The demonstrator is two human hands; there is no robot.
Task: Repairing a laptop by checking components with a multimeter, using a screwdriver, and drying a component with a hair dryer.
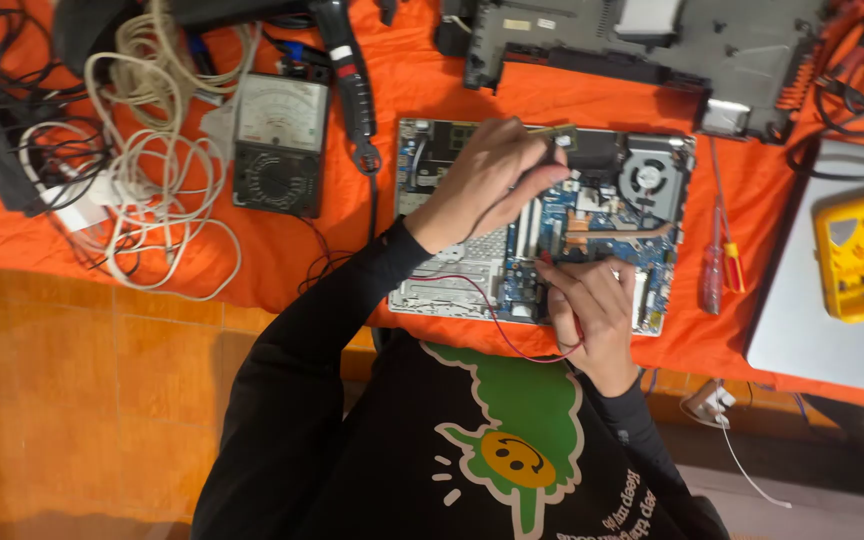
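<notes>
2 thin probes are being pinched, 1 by the left hand [492, 180] at 12 o'clock and 1 by the right hand [592, 310] at 6 o'clock, against the bare blue laptop circuit board [602, 225], where neighbouring contacts are likely being risked by any slip.

Left hand [492, 180] and right hand [592, 310] press probes onto circuit board [602, 215].

Bare orange cloth [282, 250] lies open between the meter [279, 145] and the board [552, 230]. Right of the board, screwdrivers [720, 260] narrow the gap; tangled cables [142, 140] crowd the left
</notes>
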